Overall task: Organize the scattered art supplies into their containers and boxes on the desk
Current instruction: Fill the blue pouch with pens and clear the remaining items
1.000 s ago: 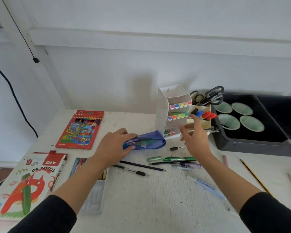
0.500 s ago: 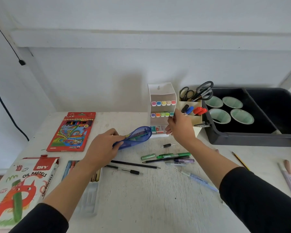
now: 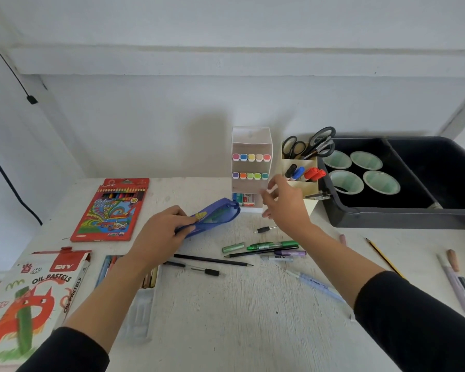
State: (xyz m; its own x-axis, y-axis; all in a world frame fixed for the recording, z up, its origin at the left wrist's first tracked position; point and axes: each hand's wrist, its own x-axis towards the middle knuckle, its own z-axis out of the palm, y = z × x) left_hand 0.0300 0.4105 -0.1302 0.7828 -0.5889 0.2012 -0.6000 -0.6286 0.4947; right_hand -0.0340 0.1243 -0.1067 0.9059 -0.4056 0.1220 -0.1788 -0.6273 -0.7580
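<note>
Your left hand [image 3: 161, 234] grips the blue pouch [image 3: 218, 214] at its near, lower-left end, thumb and fingers curled round the fabric. Nearly the whole pouch sticks out beyond your grip toward the upper right. Its long axis runs on a diagonal from your knuckles up to the foot of the white marker stand [image 3: 251, 140], and its far tip lies just beside the stand's base. The far end sits a little higher than the held end. You cannot tell whether the pouch touches the desk [image 3: 226, 318].

Your right hand [image 3: 285, 208] holds nothing. Its fingers are spread and loosely bent, and it hangs in front of the stand and the beige pen holder [image 3: 308, 187], apart from the pouch.

The stand shows two rows of five coloured caps, ten in all. The pen holder carries two pairs of scissors [image 3: 312, 145] at the back and four markers in front: one black, one blue, two red. The black tray [image 3: 387, 218] to your right holds four pale green cups [image 3: 379, 182].

Loose between your arms, a green pen [image 3: 271, 245] lies roughly left to right, with a short green tube [image 3: 232, 247] just left of it. A black pencil [image 3: 212, 260] points right, and a light blue pen [image 3: 314, 283] slants toward your right sleeve. At your left lie one red coloured-pencil box [image 3: 110, 210] and one oil pastels box [image 3: 30, 299].
</note>
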